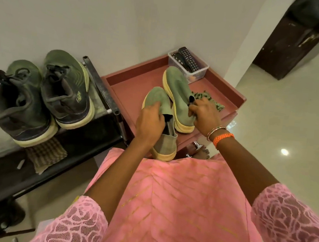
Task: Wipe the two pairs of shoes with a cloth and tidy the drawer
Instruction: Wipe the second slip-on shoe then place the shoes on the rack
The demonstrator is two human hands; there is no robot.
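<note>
My left hand (149,123) is curled over the collar of the near green slip-on shoe (160,119), thumb on the upper, holding it with its heel raised past the front edge of the red cabinet top (130,91). My right hand (205,115) is closed on the collar of the far green slip-on shoe (177,97), which rests on its yellow sole on the cabinet top; the two shoes lie side by side, touching or nearly so along their soles.

A green patterned cloth (211,101) lies partly under the right hand; I cannot tell whether the fingers also pinch it. A clear plastic box (198,74) of remote controls sits in the far corner, just beside the far shoe's toe.

The pair of dark green lace-up sneakers (46,96) stands on the black rack (104,89) to the left, well apart from the hands, with a checked cloth (45,155) under one heel. The drawer fronts below are mostly hidden by my pink garment; only metal knobs (198,144) show.

The cabinet top has a raised rim on the left, far and right sides. Bare surface remains left of the near shoe. Open floor (280,121) lies to the right.
</note>
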